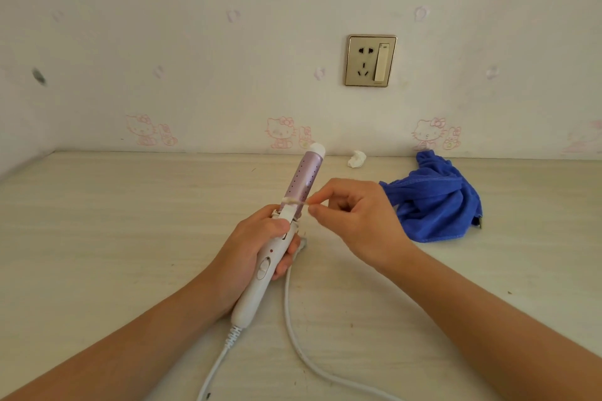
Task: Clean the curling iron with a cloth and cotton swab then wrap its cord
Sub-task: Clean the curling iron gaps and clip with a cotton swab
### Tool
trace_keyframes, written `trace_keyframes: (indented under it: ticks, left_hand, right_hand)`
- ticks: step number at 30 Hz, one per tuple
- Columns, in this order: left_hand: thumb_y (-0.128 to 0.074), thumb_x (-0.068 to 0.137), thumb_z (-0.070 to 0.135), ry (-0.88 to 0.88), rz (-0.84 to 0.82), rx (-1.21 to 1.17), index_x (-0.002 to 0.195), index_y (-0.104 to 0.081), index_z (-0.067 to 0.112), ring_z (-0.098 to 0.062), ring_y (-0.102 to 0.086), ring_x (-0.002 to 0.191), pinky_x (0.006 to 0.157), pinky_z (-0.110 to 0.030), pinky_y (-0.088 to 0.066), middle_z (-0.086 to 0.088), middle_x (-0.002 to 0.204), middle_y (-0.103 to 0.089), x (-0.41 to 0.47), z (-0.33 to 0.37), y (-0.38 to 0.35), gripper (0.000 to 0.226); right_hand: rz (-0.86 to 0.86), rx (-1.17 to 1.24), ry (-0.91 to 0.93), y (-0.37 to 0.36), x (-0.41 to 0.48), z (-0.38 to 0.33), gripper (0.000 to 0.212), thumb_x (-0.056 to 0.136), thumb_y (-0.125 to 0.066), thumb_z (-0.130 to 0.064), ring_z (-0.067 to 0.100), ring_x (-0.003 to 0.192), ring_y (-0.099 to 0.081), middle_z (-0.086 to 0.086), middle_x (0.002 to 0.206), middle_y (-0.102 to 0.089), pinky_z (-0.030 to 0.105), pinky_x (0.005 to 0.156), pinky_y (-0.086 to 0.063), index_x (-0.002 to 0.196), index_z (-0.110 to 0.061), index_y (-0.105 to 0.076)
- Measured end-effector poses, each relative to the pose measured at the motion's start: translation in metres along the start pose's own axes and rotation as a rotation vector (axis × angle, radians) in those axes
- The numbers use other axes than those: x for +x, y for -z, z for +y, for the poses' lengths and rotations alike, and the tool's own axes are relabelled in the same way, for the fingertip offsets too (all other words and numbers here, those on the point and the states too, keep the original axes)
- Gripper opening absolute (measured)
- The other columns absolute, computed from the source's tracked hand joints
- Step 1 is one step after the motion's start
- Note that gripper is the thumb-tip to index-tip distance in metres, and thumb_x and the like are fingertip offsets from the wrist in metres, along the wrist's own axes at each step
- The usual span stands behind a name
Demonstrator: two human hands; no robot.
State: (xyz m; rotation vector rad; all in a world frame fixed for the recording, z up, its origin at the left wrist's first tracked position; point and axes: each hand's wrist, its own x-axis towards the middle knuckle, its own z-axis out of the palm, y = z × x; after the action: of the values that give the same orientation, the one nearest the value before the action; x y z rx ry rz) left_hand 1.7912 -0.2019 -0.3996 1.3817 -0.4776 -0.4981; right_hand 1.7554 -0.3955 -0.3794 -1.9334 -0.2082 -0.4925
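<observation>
Across the pale table (130, 238), the blue cloth (436, 202) is lying crumpled and untouched at about 3 o'clock from the work, just beyond the right hand. The curling iron (304, 181) is being held above the tabletop near the centre. Its long axis is running from the cord end at 7 o'clock up to the white tip at 1 o'clock. The cord (293, 319) is trailing loose from the handle base toward 6 o'clock and is not yet being wrapped. The handle is being gripped by the left hand (257, 244), fingers curled round it and the thumb being pressed on the clamp lever. The right hand (358, 215) is being held at 3 o'clock from the barrel, thumb and forefinger pinched together on the stick of the cotton swab (291, 201). The swab is being laid crosswise to the barrel, its tip pointing toward 9 o'clock from those fingertips and touching the barrel's base just above the lever. The swab stage is judged to be under way. Any coming stroke is likely being governed by that crossing, and would be guided along the 7-to-1 axis by the right hand, the nearer one.
</observation>
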Motion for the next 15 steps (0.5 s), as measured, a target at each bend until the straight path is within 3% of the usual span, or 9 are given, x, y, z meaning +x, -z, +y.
trace_keyframes:
  ticks: [2,7,11,15]
  left_hand:
    - [-0.058,0.082,0.033,-0.004,-0.009,0.008,0.118,-0.062,0.004,-0.02,-0.048,0.049,0.046,-0.028,-0.043,-0.016,0.078,-0.06,0.002,-0.002,0.002,0.047]
    - [-0.063,0.077,0.04,0.009,-0.047,0.032,0.112,-0.069,0.013,-0.02,-0.05,0.05,0.046,-0.027,-0.044,-0.016,0.079,-0.062,0.003,-0.003,0.005,0.044]
    - [-0.062,0.077,0.039,-0.008,-0.044,0.009,0.117,-0.067,0.008,-0.021,-0.049,0.05,0.046,-0.027,-0.042,-0.018,0.078,-0.06,0.002,-0.001,0.004,0.05]
    - [-0.064,0.076,0.039,-0.001,-0.043,0.028,0.112,-0.067,0.008,-0.021,-0.049,0.05,0.045,-0.026,-0.043,-0.017,0.079,-0.061,0.0,0.001,0.003,0.048]
  right_hand:
    - [-0.039,-0.001,0.011,-0.003,-0.002,-0.002,0.029,0.09,-0.075,-0.01,0.007,0.046,-0.034,-0.008,0.047,-0.043,0.02,0.049,-0.034,0.077,-0.036,-0.076]
    - [0.142,0.031,-0.054,0.014,0.011,0.006,0.012,0.091,-0.074,-0.006,0.007,0.044,-0.03,-0.007,0.046,-0.039,0.022,0.049,-0.031,0.083,-0.015,-0.077]
    - [-0.018,-0.043,0.023,-0.001,-0.001,0.001,0.016,0.088,-0.075,-0.011,0.008,0.047,-0.033,-0.008,0.047,-0.042,0.025,0.049,-0.032,0.083,-0.026,-0.079]
    - [0.219,-0.055,-0.043,0.02,0.015,0.007,0.015,0.09,-0.075,-0.009,0.006,0.043,-0.032,-0.013,0.043,-0.041,0.027,0.052,-0.039,0.08,-0.021,-0.077]
